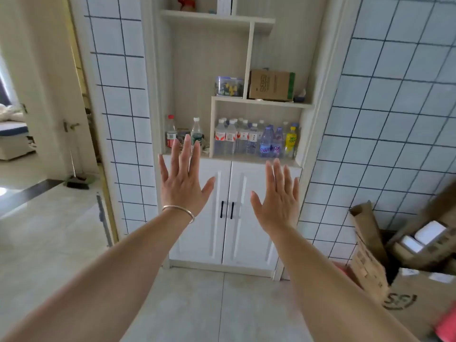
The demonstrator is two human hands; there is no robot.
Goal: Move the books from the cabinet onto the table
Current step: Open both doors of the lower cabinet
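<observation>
Bare forearms reach forward; left hand [183, 180] and right hand [278, 196] are spread flat, grip released, holding nothing. Beyond them stands the cabinet [232, 213], its white doors closed; no books show. Water bottles [246, 139] line the shelf above

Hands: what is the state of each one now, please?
Left hand: open, fingers spread, holding nothing.
Right hand: open, fingers straight, holding nothing.
</observation>
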